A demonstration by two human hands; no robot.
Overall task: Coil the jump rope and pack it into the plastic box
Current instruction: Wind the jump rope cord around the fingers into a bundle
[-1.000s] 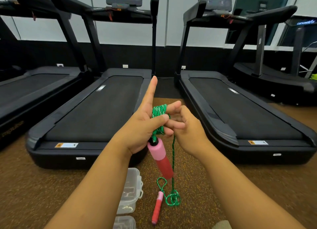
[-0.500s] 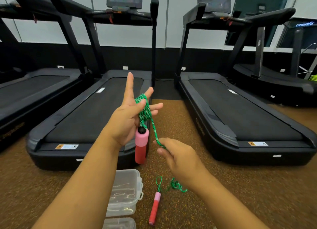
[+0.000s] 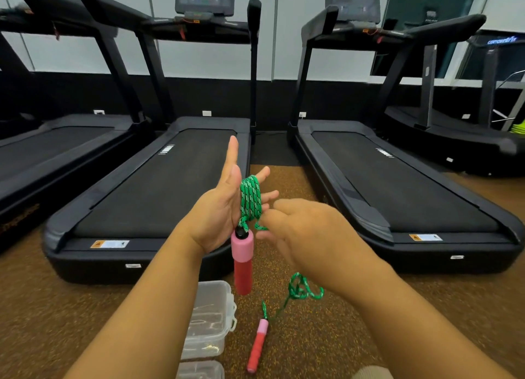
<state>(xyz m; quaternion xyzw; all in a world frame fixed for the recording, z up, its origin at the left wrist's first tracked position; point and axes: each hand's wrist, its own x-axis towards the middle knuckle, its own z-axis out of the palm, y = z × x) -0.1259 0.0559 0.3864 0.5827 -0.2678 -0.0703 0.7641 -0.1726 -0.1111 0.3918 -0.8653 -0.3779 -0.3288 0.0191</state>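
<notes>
My left hand is raised with fingers spread, and the green jump rope is wound in several turns around its fingers. One pink and red handle hangs down from that coil. My right hand is just right of the coil and pinches the rope strand below it. The loose rope drops to the brown floor in a small tangle. The second pink and red handle lies on the floor. A clear plastic box stands on the floor below my left forearm.
Black treadmills stand ahead: one behind my left hand, another to the right. A strip of brown speckled floor runs between them. A second clear plastic piece lies at the bottom edge, near the box.
My right hand has come back up from low over the floor to the coil on my left hand, carrying the strand. More of the loose rope has lifted off the floor.
</notes>
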